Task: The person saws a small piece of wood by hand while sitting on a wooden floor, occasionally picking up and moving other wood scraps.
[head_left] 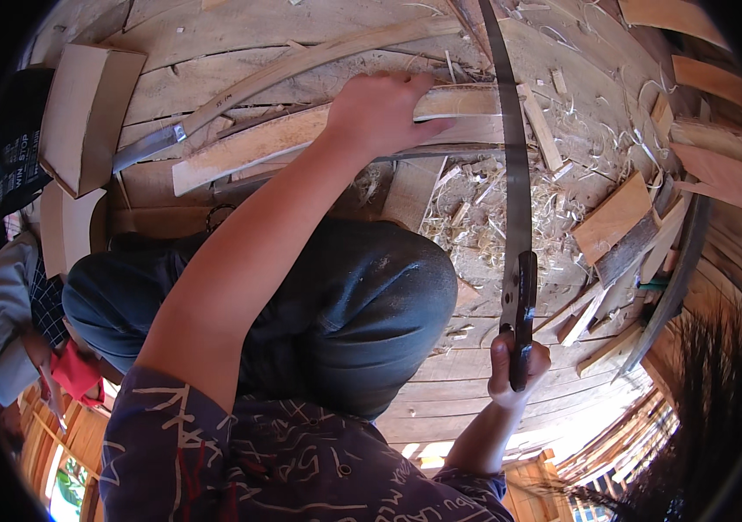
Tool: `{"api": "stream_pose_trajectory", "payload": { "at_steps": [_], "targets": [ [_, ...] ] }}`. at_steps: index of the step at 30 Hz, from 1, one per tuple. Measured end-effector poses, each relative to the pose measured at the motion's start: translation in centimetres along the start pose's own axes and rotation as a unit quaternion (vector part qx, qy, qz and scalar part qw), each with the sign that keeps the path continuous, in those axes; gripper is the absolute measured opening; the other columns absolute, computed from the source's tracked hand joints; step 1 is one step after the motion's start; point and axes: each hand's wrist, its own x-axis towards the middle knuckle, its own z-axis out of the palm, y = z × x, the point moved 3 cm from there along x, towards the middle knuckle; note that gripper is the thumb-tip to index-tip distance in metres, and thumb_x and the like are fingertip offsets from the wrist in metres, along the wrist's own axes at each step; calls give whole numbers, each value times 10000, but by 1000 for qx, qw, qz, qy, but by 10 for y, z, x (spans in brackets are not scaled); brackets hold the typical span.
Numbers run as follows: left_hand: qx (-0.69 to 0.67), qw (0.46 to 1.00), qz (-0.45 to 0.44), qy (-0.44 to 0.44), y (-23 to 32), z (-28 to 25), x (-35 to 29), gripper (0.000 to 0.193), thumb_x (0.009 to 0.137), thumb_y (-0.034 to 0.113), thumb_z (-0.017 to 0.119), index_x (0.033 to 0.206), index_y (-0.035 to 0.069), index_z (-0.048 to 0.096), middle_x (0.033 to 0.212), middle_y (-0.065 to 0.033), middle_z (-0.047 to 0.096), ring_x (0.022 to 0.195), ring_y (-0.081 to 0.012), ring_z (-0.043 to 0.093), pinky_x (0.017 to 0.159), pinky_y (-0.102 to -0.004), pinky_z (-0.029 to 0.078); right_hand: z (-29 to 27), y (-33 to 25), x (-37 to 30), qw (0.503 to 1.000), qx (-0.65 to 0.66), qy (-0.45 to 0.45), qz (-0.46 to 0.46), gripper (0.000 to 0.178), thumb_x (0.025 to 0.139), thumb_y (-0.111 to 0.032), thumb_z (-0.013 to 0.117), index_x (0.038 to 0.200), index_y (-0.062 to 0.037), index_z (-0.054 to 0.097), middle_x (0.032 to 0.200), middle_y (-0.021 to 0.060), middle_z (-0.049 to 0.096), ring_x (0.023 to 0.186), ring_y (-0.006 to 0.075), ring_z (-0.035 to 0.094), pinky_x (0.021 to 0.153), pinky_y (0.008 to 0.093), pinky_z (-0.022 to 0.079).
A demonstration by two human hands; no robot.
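Saw [517, 183] points away from the person in the head view, its blade crossing at the right end of a pale board [254, 146]; whether the teeth touch the wood, I cannot tell. The right hand [505, 383] is closed around the dark handle, thumb on its left side. The left hand [380, 109] lies across the board, left of the blade, thumb spread away from the fingers; how hard it presses, I cannot tell. The board lies crosswise beyond the bent knee [397, 296]. Past it rests a knife [288, 70] with a long wooden handle. Shavings [484, 209] litter the planks near the blade. A carton [84, 113] stands at left, near another person [6, 304].
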Motion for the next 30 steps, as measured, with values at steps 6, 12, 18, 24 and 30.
{"api": "stream_pose_trajectory", "payload": {
  "at_steps": [6, 12, 18, 24, 30],
  "targets": [
    [18, 999, 8, 27, -2, 1, -3, 576, 869, 591, 584, 1137, 84, 633, 927, -141, 699, 854, -311, 689, 751, -439, 560, -4, 11, -21, 1000, -6, 9, 11, 208, 817, -161, 692, 691, -16, 613, 537, 52, 524, 452, 143, 490, 454, 280, 343],
    [7, 1000, -1, 4, -3, -4, -3, 601, 880, 597, 563, 1176, 78, 620, 953, -161, 701, 877, -336, 685, 777, -442, 552, -24, 8, -35, 999, 12, -19, 28, 245, 829, -209, 680, 694, -13, 618, 536, 44, 535, 451, 121, 493, 443, 271, 339],
    [-1, 994, -82, -77, -3, -13, -3, 643, 886, 618, 541, 1213, 67, 587, 958, -196, 703, 894, -374, 682, 773, -466, 552, 12, 0, -11, 999, 36, -37, -10, 358, 806, -105, 724, 573, -57, 456, 492, 35, 440, 412, 149, 381, 427, 306, 263],
    [26, 994, -79, -72, -10, -17, -16, 631, 897, 605, 536, 1202, 53, 572, 855, -230, 692, 834, -405, 679, 738, -487, 549, 10, 9, -17, 996, 69, -49, -13, 287, 833, -95, 704, 617, -39, 524, 508, 19, 459, 454, 102, 386, 450, 278, 259],
    [35, 994, -93, -44, -15, -16, -41, 557, 929, 503, 557, 1190, 10, 563, 953, -236, 678, 882, -413, 667, 789, -483, 541, 6, -4, -14, 996, 37, -79, -20, 366, 814, -86, 738, 577, -43, 461, 480, 56, 420, 405, 167, 379, 418, 322, 280]
  ]
}}
